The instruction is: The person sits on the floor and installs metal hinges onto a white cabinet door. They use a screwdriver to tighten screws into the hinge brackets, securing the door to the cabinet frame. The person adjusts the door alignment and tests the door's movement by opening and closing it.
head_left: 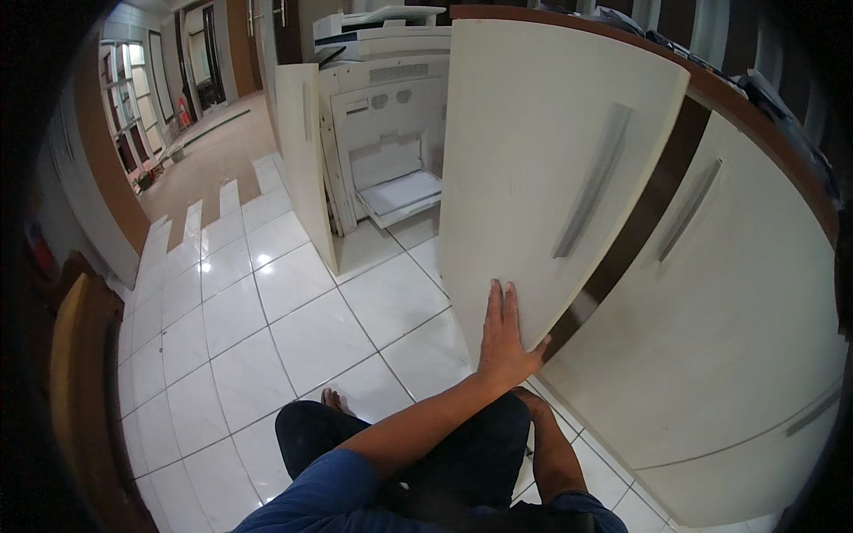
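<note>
My left hand lies against the lower part of a tall cream cabinet door, fingers stretched out and thumb at the door's edge. A long grey handle runs up this door above the hand. Beside the door's edge shows a dark brown strip. My right hand is low by my right knee, just below the left wrist; its fingers are hidden, so I cannot see whether it holds anything.
A second cream cabinet door stands at the right under a brown countertop. Beyond the near door is a white copier with its side tray folded out, next to a narrow cream panel. White tiles cover the floor; a wooden piece stands left.
</note>
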The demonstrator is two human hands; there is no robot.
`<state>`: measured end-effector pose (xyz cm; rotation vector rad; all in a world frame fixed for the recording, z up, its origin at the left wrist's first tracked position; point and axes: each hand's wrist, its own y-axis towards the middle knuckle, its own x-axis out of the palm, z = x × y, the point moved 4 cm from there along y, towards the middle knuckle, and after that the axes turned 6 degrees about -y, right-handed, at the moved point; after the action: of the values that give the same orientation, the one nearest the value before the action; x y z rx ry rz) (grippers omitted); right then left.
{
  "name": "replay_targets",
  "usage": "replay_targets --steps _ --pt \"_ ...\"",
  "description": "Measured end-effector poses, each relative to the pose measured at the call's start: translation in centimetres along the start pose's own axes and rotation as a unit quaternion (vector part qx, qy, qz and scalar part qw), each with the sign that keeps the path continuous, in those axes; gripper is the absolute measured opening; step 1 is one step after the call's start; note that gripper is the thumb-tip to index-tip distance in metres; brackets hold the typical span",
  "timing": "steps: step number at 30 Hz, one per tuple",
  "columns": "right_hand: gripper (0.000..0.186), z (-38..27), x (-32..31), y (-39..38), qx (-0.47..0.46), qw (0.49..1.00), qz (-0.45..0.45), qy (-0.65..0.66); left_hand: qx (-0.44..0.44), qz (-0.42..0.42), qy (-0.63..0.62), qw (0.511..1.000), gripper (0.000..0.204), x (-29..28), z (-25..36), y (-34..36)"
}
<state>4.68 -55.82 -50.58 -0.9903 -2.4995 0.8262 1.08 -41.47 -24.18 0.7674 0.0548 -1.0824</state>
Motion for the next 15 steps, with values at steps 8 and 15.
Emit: replay_targets --steps 8,15 --pt "0.046 1.6 -1.5 3.2 -0.074 0.993 -0.016 -0.086 0.062 0.0 -0.01 0.998 0.098 -0.2 -0.1 -0.4" --pt "0.042 2.4 0.2 3.1 -0.182 0.98 -0.009 -0.083 -0.013 -0.031 -0.026 0.999 0.095 -0.6 -3.3 -1.7"
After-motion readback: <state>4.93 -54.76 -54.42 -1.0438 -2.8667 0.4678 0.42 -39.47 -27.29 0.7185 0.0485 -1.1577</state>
